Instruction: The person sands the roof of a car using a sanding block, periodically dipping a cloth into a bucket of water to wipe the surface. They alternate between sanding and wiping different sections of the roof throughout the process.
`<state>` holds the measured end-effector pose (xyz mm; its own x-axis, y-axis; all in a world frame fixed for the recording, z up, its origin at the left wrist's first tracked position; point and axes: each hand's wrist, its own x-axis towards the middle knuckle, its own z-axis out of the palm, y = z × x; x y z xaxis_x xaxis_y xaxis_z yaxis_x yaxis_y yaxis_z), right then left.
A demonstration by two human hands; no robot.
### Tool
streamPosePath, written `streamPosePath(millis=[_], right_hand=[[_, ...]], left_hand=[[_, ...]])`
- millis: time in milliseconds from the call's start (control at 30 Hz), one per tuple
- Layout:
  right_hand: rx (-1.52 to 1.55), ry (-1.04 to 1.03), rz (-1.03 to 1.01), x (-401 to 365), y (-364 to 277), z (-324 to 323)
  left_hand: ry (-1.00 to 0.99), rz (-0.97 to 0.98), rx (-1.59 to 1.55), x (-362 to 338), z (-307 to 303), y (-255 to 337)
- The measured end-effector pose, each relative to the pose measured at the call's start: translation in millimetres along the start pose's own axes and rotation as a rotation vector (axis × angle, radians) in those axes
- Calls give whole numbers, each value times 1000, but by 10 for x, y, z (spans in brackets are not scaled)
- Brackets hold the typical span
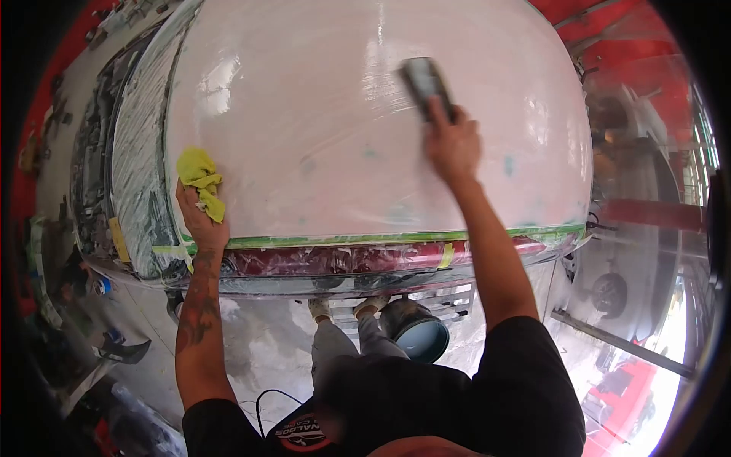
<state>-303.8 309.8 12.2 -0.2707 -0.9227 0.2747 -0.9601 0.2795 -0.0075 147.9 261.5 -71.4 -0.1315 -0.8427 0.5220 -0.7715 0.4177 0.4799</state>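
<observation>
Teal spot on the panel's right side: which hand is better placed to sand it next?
Probably right. The right hand holds the sanding block close to the teal spot; the left hand grips a yellow cloth at the left edge of the panel.

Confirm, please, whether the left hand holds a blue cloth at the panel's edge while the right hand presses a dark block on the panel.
Not quite: the head view shows the cloth in the left hand is yellow, not blue. The rest holds: it is at the edge of the panel, while the right hand presses a dark block on it.
</observation>
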Motion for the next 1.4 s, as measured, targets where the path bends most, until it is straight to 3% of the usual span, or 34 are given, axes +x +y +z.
streamPosePath(millis=[67,100,167,233,333,367,400,467,600,733,800,867,933,1000,1067,1100,1200,1267,1300,1400], right_hand=[[-113,-52,418,293,883,57],[-114,-50,411,426,837,63],[-65,-73,594,580,694,96],[-9,3,411,692,-36,158],[216,-26,-65,663,-1480,218],[238,64,-204,564,-1897,396],[301,48,-351,452,-2167,419],[355,-123,-450,472,-2131,285],[53,-9,-229,867,-565,229],[-233,-155,427,768,1895,66],[-208,-205,800,625,2704,-27],[-170,-207,875,752,2588,-7],[-159,-64,581,789,1982,173],[-71,-57,193,743,1227,100],[39,44,-6,629,1088,79],[10,73,-11,633,1254,59],[-161,49,313,628,2396,142],[-200,-216,742,606,3128,-68],[-205,-215,885,596,3594,51],[-189,-166,984,1058,3746,316]], left_hand=[[7,-1,-7,53,-21,66],[6,-6,-12,50,-23,99],[13,-7,-15,42,-28,96],[27,1,-23,39,4,92],[11,15,-12,-14,11,-9],[6,20,-17,-33,15,-63],[3,23,-25,-60,32,-124],[-16,55,-53,-116,56,-254],[-20,33,-6,-201,85,-461],[-53,1,25,-170,43,-345],[-93,9,5,-174,33,-430],[-53,49,99,-176,35,-374],[-53,2,38,-225,56,-460],[-27,35,163,-303,60,-614],[-16,-47,100,-422,90,-719],[-80,-109,22,-388,22,-667],[-214,-162,23,-295,-91,-553],[-183,-55,159,-278,-50,-499],[-167,-25,207,-297,-25,-528],[-89,-238,-303,-441,52,-673]])
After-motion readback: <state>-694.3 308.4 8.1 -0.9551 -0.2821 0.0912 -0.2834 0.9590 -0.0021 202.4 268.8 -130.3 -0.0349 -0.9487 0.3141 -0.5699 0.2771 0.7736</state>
